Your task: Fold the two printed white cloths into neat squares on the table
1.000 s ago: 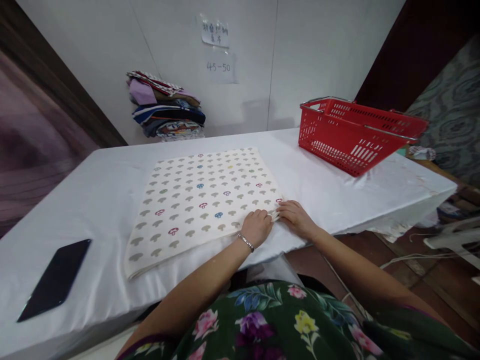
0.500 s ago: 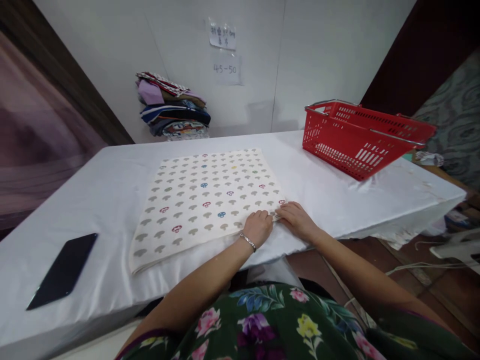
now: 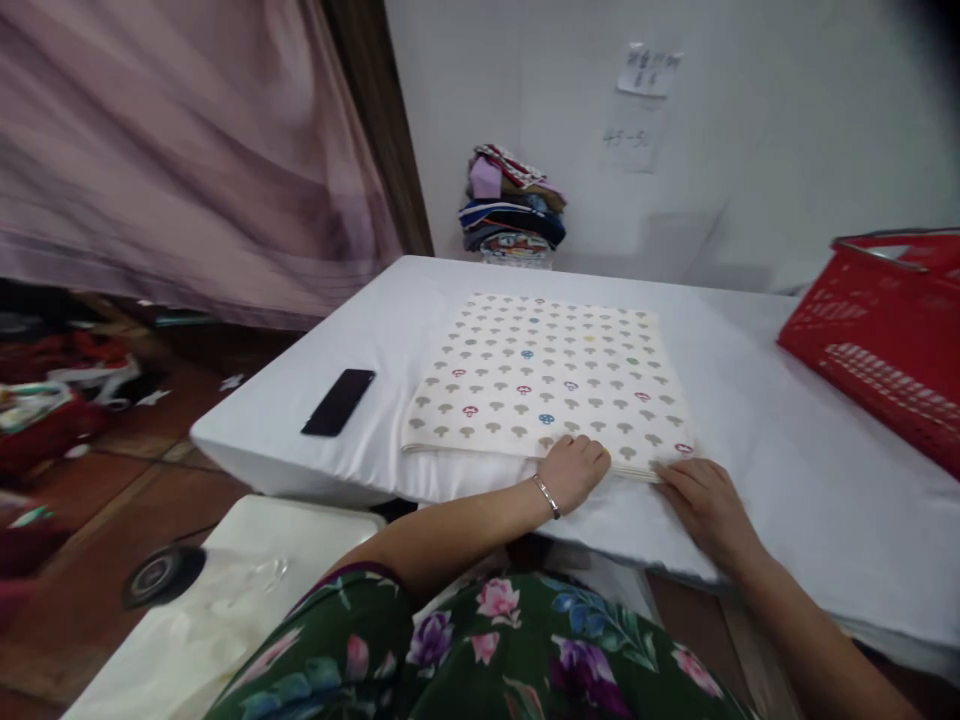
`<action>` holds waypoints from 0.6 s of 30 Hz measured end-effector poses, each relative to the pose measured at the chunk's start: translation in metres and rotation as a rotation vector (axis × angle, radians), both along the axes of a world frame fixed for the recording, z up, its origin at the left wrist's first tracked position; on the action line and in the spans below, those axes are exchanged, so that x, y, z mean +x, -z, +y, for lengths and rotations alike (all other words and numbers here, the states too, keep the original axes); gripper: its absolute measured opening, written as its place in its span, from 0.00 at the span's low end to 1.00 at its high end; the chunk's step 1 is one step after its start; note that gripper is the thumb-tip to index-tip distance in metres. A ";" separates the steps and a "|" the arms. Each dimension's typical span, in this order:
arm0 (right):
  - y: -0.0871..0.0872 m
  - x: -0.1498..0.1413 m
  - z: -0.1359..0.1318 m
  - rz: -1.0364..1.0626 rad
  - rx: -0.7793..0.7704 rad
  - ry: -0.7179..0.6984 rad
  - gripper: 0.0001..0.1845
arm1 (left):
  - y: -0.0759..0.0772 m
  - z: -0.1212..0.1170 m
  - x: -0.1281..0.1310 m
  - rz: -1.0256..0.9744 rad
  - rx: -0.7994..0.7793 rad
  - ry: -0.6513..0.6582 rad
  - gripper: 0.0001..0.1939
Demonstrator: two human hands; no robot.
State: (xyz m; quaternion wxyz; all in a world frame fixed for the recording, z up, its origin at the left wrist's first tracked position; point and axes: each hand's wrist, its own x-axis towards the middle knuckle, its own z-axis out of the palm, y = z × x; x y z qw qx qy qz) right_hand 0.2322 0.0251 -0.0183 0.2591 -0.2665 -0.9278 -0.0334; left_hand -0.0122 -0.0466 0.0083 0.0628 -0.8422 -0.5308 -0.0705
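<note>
Mushroom-print cloth (image 3: 555, 375) taken as landmark: it lies flat and layered on the white-covered desk (image 3: 750, 380), its near edge close to the desk's front edge and directly before the seated or standing person (posture cannot be told). Left hand (image 3: 576, 472), with a bracelet (image 3: 547, 497) at the wrist, sits on the near edge of the cloth, right of that edge's middle; fingers bent over the top, thumb hidden, so cannot tell whether it pinches or only presses. Right hand (image 3: 709, 500) is at the near right corner, fingertips drawn together and apparently pinching the layers there. A short stretch of layered edge shows between the hands; probable reason for the close spacing: two contacts near one corner keep the layers lined up and stop them sliding. The rest of the cloth is unheld, seemingly kept flat by its own weight. Left of the cloth and well apart: a dark phone-like slab (image 3: 338, 403), perhaps set there to be out of the hands' way. Right of the cloth, well apart: a red basket (image 3: 877, 350), cut off by the view. Beyond the cloth, against the wall: a stack of folded fabrics (image 3: 514, 205), presumably piled there to leave working room.
</note>
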 end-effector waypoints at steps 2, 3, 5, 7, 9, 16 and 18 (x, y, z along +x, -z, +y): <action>0.000 0.002 0.000 -0.020 0.013 -0.001 0.12 | -0.001 -0.008 -0.020 0.018 0.014 -0.050 0.11; 0.000 0.003 0.000 -0.029 0.016 0.002 0.13 | -0.002 -0.013 -0.031 0.023 0.026 -0.079 0.11; 0.002 0.005 0.001 -0.038 0.019 0.006 0.15 | -0.002 -0.021 -0.052 0.023 0.049 -0.145 0.12; 0.005 0.007 0.002 -0.032 0.025 0.007 0.17 | -0.002 -0.030 -0.072 0.015 0.062 -0.228 0.12; 0.007 0.008 0.004 -0.029 0.016 0.008 0.18 | -0.001 -0.039 -0.092 -0.002 0.062 -0.324 0.12; 0.007 0.008 0.004 -0.042 -0.011 0.004 0.21 | -0.001 -0.080 -0.157 -0.131 0.099 -0.585 0.20; 0.008 0.009 0.004 -0.035 -0.011 0.005 0.21 | -0.001 -0.096 -0.171 -0.220 0.120 -0.609 0.26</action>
